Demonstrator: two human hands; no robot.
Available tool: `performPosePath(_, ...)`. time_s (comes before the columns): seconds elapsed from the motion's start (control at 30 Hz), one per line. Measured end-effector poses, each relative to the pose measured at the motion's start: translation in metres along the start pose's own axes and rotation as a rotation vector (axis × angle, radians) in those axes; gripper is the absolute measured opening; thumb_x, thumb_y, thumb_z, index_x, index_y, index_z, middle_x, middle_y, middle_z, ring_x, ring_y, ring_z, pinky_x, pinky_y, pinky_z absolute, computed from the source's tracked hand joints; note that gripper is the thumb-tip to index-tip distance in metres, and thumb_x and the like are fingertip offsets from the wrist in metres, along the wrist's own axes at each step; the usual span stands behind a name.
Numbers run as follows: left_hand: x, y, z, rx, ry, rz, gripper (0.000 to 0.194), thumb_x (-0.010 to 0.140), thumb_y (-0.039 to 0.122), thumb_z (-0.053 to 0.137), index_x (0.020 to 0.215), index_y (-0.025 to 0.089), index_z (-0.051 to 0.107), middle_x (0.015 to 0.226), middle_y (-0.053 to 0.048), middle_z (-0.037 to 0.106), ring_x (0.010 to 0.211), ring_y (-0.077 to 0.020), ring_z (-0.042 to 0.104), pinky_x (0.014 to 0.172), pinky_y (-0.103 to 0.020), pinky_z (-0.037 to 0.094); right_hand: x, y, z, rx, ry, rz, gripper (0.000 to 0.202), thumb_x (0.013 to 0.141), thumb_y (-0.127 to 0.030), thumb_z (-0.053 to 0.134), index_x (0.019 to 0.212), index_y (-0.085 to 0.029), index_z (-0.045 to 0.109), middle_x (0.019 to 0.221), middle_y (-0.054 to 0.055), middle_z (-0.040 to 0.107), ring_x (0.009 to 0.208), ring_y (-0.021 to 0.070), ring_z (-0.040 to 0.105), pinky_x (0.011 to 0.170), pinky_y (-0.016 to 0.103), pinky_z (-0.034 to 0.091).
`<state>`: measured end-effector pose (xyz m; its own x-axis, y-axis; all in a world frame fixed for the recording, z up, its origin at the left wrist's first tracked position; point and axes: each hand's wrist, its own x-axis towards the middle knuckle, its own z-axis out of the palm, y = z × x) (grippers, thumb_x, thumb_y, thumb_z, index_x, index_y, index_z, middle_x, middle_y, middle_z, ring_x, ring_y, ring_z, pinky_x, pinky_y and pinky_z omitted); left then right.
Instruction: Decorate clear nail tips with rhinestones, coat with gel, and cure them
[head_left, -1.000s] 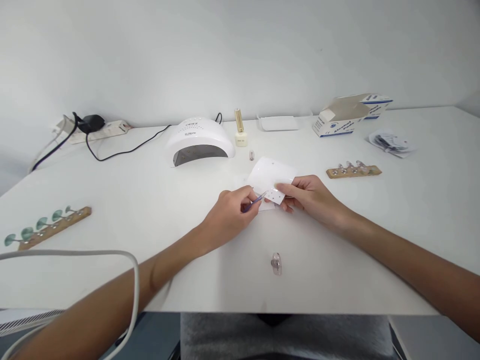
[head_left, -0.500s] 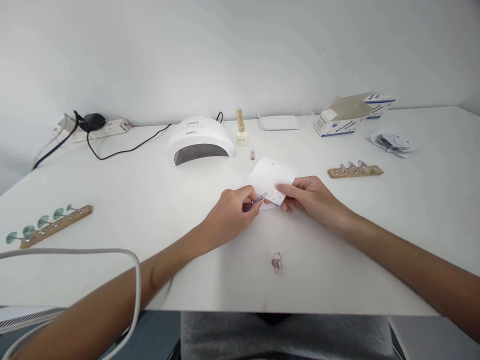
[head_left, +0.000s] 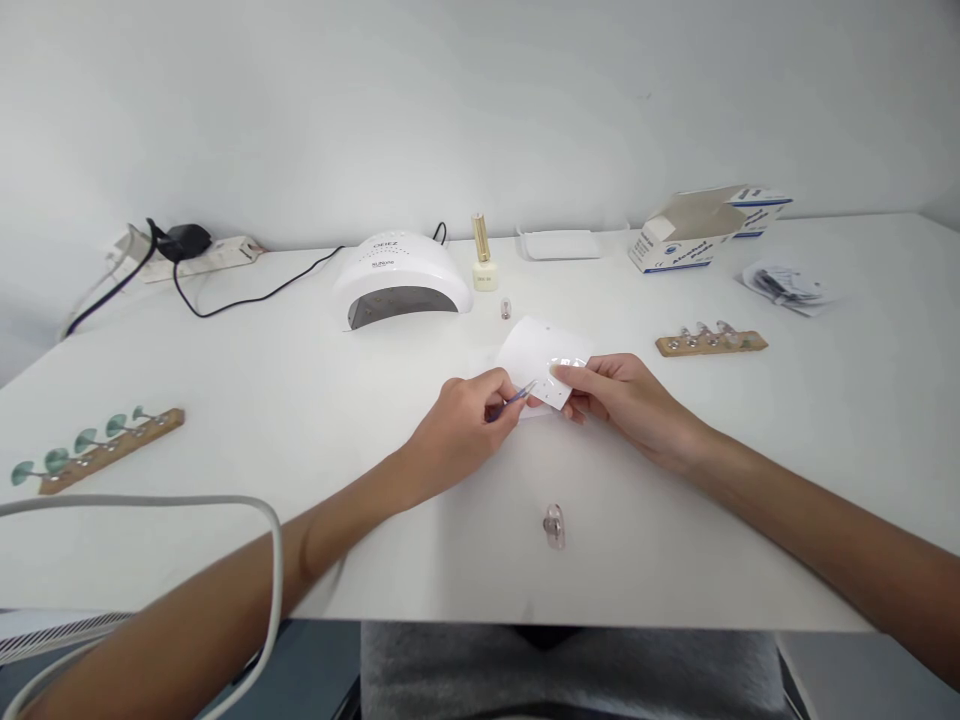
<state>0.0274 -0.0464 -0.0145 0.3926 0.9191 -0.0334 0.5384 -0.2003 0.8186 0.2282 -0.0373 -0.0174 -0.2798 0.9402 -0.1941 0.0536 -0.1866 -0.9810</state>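
Directions are read with the white sheet as the clock's centre and twelve at the wall. Nearest, at six o'clock, grey fabric point(head_left: 570, 665) is seen below the table edge, and at eight a pale cable point(head_left: 278, 570) is looped across the left forearm. The glossy white tabletop point(head_left: 675, 540) is softly shadowed around the hands. On it, at six o'clock, a clear pinkish nail tip on a small stand point(head_left: 554, 527) is set well apart from them.

Purple-blue tweezers point(head_left: 514, 400) are pinched narrowly by the left hand point(head_left: 461, 425), their points held at the sheet's lower left part; whether contact is made cannot be told. The white sheet point(head_left: 527, 348), dotted with small specks, is gripped between thumb and fingers of the right hand point(head_left: 630, 395).

At nine, green nail tips point(head_left: 85, 440) are carried on a wooden strip point(head_left: 112, 455); at three, clear ones are mounted on another wooden bar point(head_left: 709, 346). Farther off are placed a white nail lamp point(head_left: 405, 270) at ten, a gold-capped polish bottle point(head_left: 485, 275) at eleven, a white tray point(head_left: 561, 246) at twelve and an opened Alcohol Pads box point(head_left: 679, 250) at two. The room is closed by a plain pale wall point(head_left: 480, 110).
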Motion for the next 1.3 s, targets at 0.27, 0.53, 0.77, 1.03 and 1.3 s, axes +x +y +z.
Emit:
performPosePath(0.27,0.000,0.002,0.000,-0.020,0.004,-0.004,0.016,0.088,0.032,0.049,0.077,0.020,0.053,0.051,0.007,0.038,0.047,-0.0064,0.028,0.044,-0.021,0.022,0.000,0.000,0.000,-0.018,0.006,-0.004,0.037,0.083,-0.042,0.063,0.059,-0.015,0.060,0.061,0.004,0.061,0.057,0.0122,0.050,0.062,0.029,0.039)
performPosePath(0.53,0.000,0.000,0.001,-0.030,0.027,0.009,0.016,0.087,0.030,0.049,0.076,0.020,0.051,0.049,0.008,0.034,0.046,-0.0062,0.025,0.042,-0.020,0.020,0.000,0.001,0.001,-0.103,0.041,-0.015,0.038,0.082,-0.045,0.063,0.059,-0.015,0.061,0.060,0.005,0.063,0.056,0.0132,0.053,0.061,0.029,0.040)
performPosePath(0.77,0.000,-0.002,0.002,-0.014,0.044,0.022,0.017,0.088,0.032,0.049,0.077,0.020,0.051,0.050,0.007,0.033,0.046,-0.0063,0.024,0.042,-0.021,0.020,-0.001,0.001,0.000,-0.212,0.069,-0.067,0.039,0.083,-0.046,0.061,0.058,-0.017,0.062,0.057,0.003,0.064,0.054,0.0129,0.055,0.061,0.028,0.041)
performPosePath(1.03,0.000,0.000,0.002,-0.032,0.055,0.045,0.018,0.088,0.032,0.049,0.075,0.020,0.050,0.050,0.007,0.030,0.045,-0.0063,0.024,0.042,-0.021,0.019,-0.004,-0.002,0.002,-0.264,0.090,-0.082,0.040,0.083,-0.048,0.060,0.057,-0.018,0.062,0.056,0.002,0.063,0.053,0.0133,0.054,0.061,0.028,0.042)
performPosePath(1.3,-0.003,0.002,-0.001,0.086,0.116,0.079,0.019,0.089,0.032,0.047,0.074,0.020,0.047,0.053,0.006,0.037,0.048,-0.0061,0.029,0.045,-0.020,0.025,0.000,-0.009,-0.008,-0.177,0.083,-0.089,0.038,0.082,-0.045,0.063,0.057,-0.017,0.059,0.061,0.004,0.066,0.050,0.0130,0.053,0.055,0.030,0.043)
